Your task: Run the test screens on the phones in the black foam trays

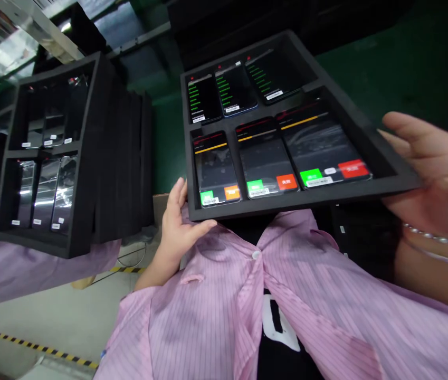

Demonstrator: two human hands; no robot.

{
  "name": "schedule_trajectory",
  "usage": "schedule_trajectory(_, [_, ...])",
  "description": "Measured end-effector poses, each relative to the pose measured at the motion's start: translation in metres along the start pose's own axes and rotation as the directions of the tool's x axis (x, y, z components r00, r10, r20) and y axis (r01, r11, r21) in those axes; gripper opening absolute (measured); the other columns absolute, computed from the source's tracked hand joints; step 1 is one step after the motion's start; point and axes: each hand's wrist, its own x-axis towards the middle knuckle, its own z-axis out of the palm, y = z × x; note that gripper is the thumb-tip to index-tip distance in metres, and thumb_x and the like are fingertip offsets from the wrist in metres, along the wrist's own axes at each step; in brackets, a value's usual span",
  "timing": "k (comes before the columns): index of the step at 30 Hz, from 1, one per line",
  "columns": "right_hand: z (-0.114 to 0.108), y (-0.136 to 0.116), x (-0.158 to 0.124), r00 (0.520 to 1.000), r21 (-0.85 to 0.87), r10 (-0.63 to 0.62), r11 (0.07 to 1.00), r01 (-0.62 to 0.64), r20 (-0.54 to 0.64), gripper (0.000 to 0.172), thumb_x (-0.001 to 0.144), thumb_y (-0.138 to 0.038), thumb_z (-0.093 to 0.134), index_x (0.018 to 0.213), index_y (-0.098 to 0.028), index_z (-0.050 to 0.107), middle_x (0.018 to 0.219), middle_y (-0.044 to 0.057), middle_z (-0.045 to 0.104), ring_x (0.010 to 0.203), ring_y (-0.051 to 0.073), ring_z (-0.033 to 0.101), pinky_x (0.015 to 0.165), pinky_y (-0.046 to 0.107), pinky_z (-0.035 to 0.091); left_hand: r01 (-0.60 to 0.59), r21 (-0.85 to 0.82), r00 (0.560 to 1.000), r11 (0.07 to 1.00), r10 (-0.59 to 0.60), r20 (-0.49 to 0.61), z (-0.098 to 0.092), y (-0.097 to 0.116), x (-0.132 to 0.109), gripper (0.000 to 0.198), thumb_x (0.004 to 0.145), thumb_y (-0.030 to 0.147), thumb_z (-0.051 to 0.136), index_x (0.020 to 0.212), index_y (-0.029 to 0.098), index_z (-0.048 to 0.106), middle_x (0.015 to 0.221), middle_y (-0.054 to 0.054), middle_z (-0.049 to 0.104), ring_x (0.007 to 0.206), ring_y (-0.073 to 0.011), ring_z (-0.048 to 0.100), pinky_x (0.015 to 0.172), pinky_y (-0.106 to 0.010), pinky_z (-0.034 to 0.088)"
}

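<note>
Holding a black compartment tray (263, 206) out in front of a striped pink shirt (208, 322), the person has both hands on it! The left hand (176, 232) grips the near left corner, thumb along the front and fingers up the side. Over on the other side, the right hand (441, 163) cups the right corner against its palm, some fingers hidden behind the edge; a beaded bracelet (441, 237) rings that wrist. Hands at opposite ends, probably to share the load and keep it steady.

And what a line-up inside: two rows of smartphones, split by a divider. The upper phones (235, 89) show green text lines; the lower phones (265, 158) show orange bars above coloured buttons. All lie screen up, white labels at the near ends, likely so displays and labels can be read together. The walls presumably stop them sliding on that tilt.

Off to the left, a second tray (85, 158) carries phones (45, 192) with dark screens, beside a dark stack (123, 169). A lilac sleeve (37, 272) passes below, apparently a co-worker's; whether that hand grips anything, one cannot tell.
</note>
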Motion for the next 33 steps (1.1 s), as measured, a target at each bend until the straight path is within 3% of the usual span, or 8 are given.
schedule_trajectory(4, [-0.001,0.045,-0.012,0.998,-0.066,0.044,0.997,-0.041,0.049,0.062,0.106,-0.059,0.052,0.166,-0.043,0.044,0.168,0.008,0.050,0.147,0.035,0.057,0.115,0.057,0.056,-0.066,0.158,0.997,0.985,0.057,0.058,0.015,-0.030,-0.015,0.098,0.085,0.074,0.078,0.165,0.035,0.039,0.161,-0.014,0.059,0.143,-0.0342,0.065,0.115,-0.051,0.058])
schedule_trajectory(7, [-0.003,0.061,-0.020,0.996,-0.254,0.061,0.966,-0.043,0.066,0.069,0.104,-0.054,0.061,0.168,-0.041,0.039,0.171,0.009,0.046,0.155,0.033,0.049,0.123,0.056,0.048,-0.193,0.274,0.977,0.942,0.160,0.139,0.020,-0.041,-0.019,0.075,0.093,0.071,0.071,0.155,0.031,0.055,0.163,-0.018,0.056,0.145,-0.0360,0.062,0.115,-0.055,0.056])
schedule_trajectory(12, [0.000,0.016,-0.018,0.973,-0.714,-0.119,0.663,0.227,0.199,0.072,0.105,-0.057,0.062,0.169,-0.028,0.043,0.160,0.018,0.056,0.153,0.039,0.050,0.129,0.064,0.040,-0.277,0.456,0.956,0.846,0.198,0.214,0.009,-0.015,-0.006,0.065,0.091,0.075,0.071,0.139,0.031,0.072,0.181,-0.014,0.028,0.167,-0.0508,0.020,0.128,-0.074,0.030])
schedule_trajectory(15, [0.010,-0.009,-0.012,0.887,-0.688,-0.203,0.568,0.451,0.414,0.043,0.110,-0.042,0.054,0.148,-0.023,0.060,0.137,0.016,0.071,0.140,0.035,0.063,0.128,0.061,0.043,-0.388,0.424,0.922,0.818,0.344,0.178,0.010,0.010,0.008,0.074,0.088,0.077,0.072,0.147,0.033,0.066,0.186,-0.009,0.012,0.168,-0.0494,0.014,0.131,-0.072,0.024])
schedule_trajectory(18, [0.022,-0.006,-0.010,0.823,-0.654,-0.233,0.512,0.557,0.518,0.022,0.110,-0.025,0.051,0.128,-0.020,0.064,0.117,0.012,0.078,0.128,0.036,0.071,0.123,0.066,0.048,-0.488,0.381,0.872,0.785,0.423,0.245,0.028,0.025,0.019,0.076,0.088,0.077,0.072,0.152,0.036,0.061,0.184,-0.010,0.019,0.168,-0.0468,0.018,0.132,-0.071,0.024])
schedule_trajectory(25, [0.036,0.024,-0.013,0.796,-0.641,-0.243,0.485,0.595,0.555,0.015,0.106,-0.017,0.058,0.120,-0.015,0.064,0.108,0.012,0.079,0.125,0.042,0.071,0.115,0.074,0.051,-0.463,0.428,0.858,0.776,0.271,0.436,0.062,0.031,0.026,0.071,0.089,0.075,0.071,0.144,0.029,0.068,0.174,-0.018,0.039,0.166,-0.0480,0.024,0.131,-0.076,0.021])
schedule_trajectory(28, [0.037,0.015,-0.011,0.823,-0.629,-0.280,0.537,0.561,0.495,0.015,0.103,-0.017,0.062,0.117,-0.019,0.066,0.111,0.012,0.079,0.126,0.040,0.071,0.117,0.070,0.050,-0.463,0.410,0.870,0.786,0.315,0.380,0.055,0.032,0.028,0.073,0.092,0.076,0.066,0.147,0.028,0.064,0.170,-0.019,0.045,0.163,-0.0464,0.033,0.130,-0.073,0.029])
schedule_trajectory(33, [0.043,-0.013,-0.008,0.900,-0.618,-0.314,0.653,0.437,0.304,0.020,0.099,-0.026,0.063,0.119,-0.029,0.067,0.120,0.012,0.078,0.130,0.039,0.069,0.119,0.069,0.049,-0.332,0.350,0.943,0.876,0.317,0.102,0.025,0.020,0.028,0.066,0.100,0.068,0.062,0.152,0.029,0.054,0.165,-0.016,0.050,0.158,-0.0393,0.044,0.129,-0.062,0.039])
